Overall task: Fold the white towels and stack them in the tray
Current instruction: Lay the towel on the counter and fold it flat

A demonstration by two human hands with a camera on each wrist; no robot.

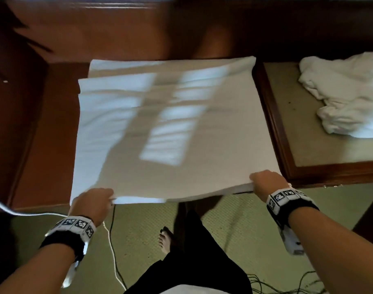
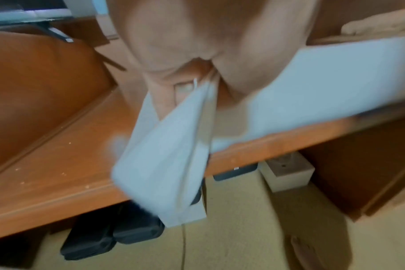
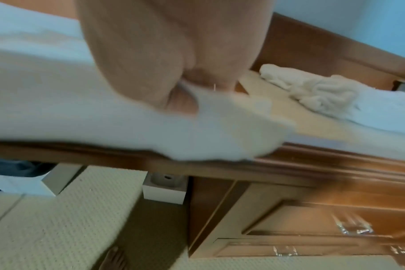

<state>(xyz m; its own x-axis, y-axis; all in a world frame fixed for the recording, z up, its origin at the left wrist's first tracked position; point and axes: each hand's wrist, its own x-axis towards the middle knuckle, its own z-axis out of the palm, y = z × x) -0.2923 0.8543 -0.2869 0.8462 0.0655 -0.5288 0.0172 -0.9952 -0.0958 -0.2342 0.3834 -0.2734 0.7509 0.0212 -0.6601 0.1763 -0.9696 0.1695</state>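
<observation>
I count two white towels: one spread towel (image 1: 170, 132) reaching the desk's (image 1: 43, 145) near edge; one crumpled towel (image 1: 342, 92) at the tray's (image 1: 272, 124) far right corner; one tray; two hands, left hand (image 1: 92, 204) and right hand (image 1: 268, 182); two wristbands; one bare foot (image 1: 165, 240).

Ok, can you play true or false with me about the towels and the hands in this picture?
1. Both hands hold the flat towel. True: the left hand and the right hand each grip a near corner.
2. The crumpled towel is neatly folded. False: it lies bunched up in the tray.
3. The flat towel lies on the floor. False: it is spread on the wooden desk.
4. The crumpled towel is to the right of the flat towel. True.
</observation>
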